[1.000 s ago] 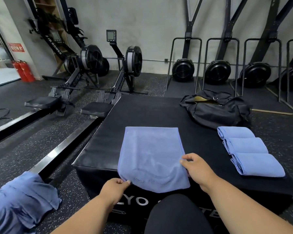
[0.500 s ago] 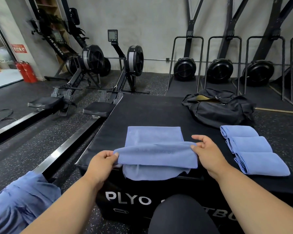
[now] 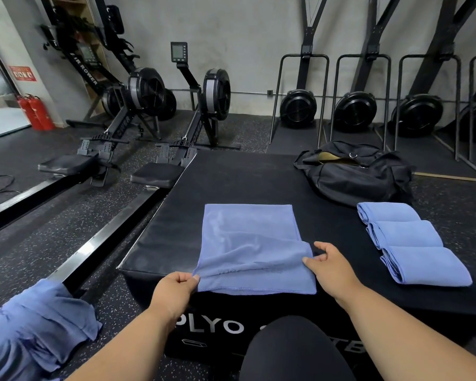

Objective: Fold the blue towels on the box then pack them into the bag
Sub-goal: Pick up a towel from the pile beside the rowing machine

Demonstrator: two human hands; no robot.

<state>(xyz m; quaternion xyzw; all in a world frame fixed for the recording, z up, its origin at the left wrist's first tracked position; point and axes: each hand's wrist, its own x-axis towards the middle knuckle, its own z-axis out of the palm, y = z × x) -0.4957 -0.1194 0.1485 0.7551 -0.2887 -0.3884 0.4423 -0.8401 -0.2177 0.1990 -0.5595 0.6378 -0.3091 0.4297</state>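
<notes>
Meanwhile, on a black plyo box (image 3: 231,182), a person's left hand (image 3: 173,288) pinches the near left corner of a blue towel (image 3: 248,243), while the right hand (image 3: 331,266) pinches its folded near right edge, index finger raised. Three folded towels (image 3: 412,243) lie in a row just to the right, apart from it. Beyond them an unzipped black bag (image 3: 352,177) sits at the far right corner. More blue cloth (image 3: 33,328) is heaped on the floor at left, beside two rowing machines (image 3: 182,122).
</notes>
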